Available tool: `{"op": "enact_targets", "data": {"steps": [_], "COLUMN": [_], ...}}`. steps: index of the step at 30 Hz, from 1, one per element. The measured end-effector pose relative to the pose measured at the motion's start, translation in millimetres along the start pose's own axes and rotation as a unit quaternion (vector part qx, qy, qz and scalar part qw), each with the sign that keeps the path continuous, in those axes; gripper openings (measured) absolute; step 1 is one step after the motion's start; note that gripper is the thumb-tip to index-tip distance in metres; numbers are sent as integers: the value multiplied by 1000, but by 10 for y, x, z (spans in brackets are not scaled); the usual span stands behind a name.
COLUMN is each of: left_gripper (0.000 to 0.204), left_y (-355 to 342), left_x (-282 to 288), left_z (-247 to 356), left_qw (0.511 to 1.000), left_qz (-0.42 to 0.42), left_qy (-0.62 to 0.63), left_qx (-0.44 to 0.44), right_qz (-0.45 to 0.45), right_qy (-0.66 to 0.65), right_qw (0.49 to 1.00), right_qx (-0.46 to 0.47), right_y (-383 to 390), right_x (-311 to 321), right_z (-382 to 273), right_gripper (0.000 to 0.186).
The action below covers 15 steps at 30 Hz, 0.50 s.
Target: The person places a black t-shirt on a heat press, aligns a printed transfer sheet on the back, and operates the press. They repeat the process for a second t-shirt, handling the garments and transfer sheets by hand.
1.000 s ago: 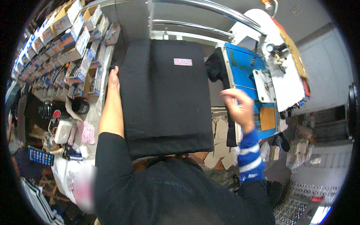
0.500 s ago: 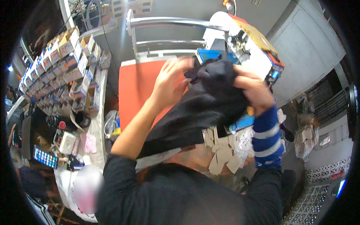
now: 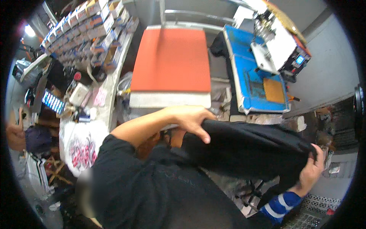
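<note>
A length of black cloth (image 3: pixel 248 149), likely a garment, is stretched between my two hands in front of my body. My left hand (image 3: pixel 190 118) has hold of its left end, fingers over the top edge and thumb on the near face. At the far right end, my right hand (image 3: pixel 313 168) grips the cloth with the fingers curled round its edge. A loose part of the cloth hangs down beside my right wrist, which wears a blue and white striped band (image 3: pixel 281 206). Beyond the cloth lies a flat orange pad (image 3: pixel 171 61) on a white base.
To the right of the pad stands a blue-topped table (image 3: pixel 248 82) with a tan square piece (image 3: pixel 273 91) on it. A machine with a small lit display (image 3: pixel 299 60) is behind that. Stacked small boxes (image 3: pixel 84 34) and a lit phone (image 3: pixel 53 101) are on the left, near a white printed bag (image 3: pixel 84 143).
The bunched cloth has come off the area over the orange pad, nearer my body and to the right. It is now spread between my hands, and the right hand has moved far right.
</note>
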<state>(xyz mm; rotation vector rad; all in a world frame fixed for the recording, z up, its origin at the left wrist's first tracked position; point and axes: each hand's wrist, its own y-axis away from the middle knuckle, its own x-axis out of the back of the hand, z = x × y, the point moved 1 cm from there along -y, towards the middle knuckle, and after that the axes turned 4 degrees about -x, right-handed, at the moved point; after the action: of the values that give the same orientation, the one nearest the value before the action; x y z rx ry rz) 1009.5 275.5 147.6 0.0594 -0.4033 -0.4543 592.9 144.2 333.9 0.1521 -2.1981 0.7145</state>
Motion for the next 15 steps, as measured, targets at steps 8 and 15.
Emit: {"op": "enact_targets", "data": {"steps": [8,15], "left_gripper": [39,25], "left_y": [1606,2603], "left_x": [-669,-635], "left_z": [-421,-324], "left_qw": [962,842], "left_qz": [81,434], "left_qy": [-18,322], "left_qx": [259,-5], "right_qz": [-178,-233], "right_qy": [-315,-273], "right_qw": [929,932], "right_qx": [-80,-50], "right_y": [406,-45], "right_x": [-1741,-2315], "right_z": [523,212], "right_gripper": [7,11]}}
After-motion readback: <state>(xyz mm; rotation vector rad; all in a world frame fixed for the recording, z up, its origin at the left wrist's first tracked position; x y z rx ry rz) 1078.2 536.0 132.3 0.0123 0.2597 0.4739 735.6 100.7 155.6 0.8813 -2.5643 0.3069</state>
